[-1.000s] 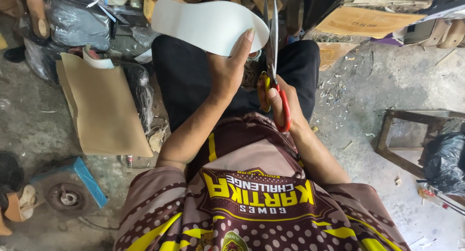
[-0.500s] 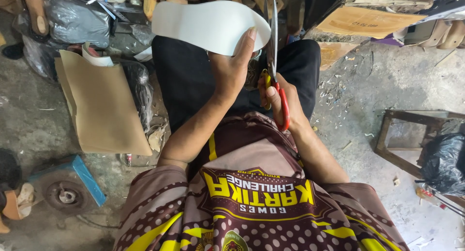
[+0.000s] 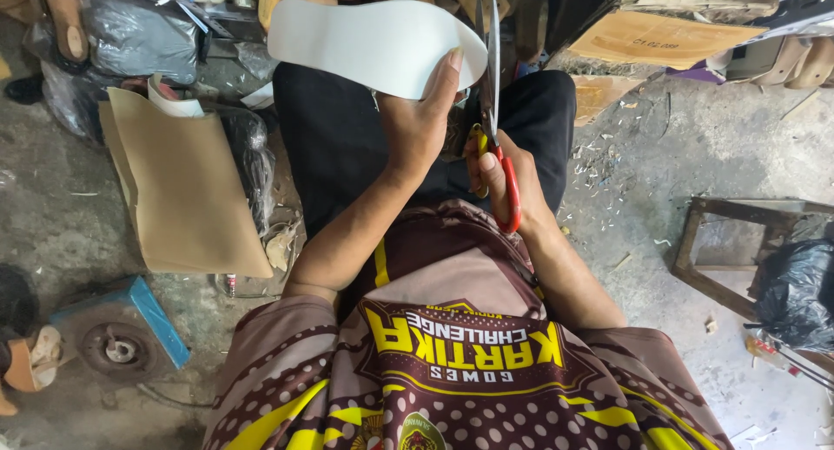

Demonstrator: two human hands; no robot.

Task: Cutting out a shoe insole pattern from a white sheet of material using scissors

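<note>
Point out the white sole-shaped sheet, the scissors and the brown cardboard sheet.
white sole-shaped sheet (image 3: 365, 46), head view, middle of its flat face.
scissors (image 3: 493, 59), head view, on the blades.
brown cardboard sheet (image 3: 187, 189), head view, centre of its surface.

Your left hand (image 3: 417, 124) grips a white insole-shaped cutout (image 3: 369, 46) from below, thumb pressed flat on its right end, holding it level above your lap. Your right hand (image 3: 504, 168) is closed through the red and yellow handles of a pair of scissors (image 3: 493, 94), whose blades point away from you and meet the cutout's rounded right edge. On the concrete floor (image 3: 660, 137) to your left lies a stack of tan card sheets (image 3: 187, 189), with a blue-cased motor (image 3: 122, 341) nearer you. To your right stands a dark wooden stool (image 3: 708, 241) beside a black plastic bag (image 3: 795, 289). Small offcuts litter the floor.
</note>
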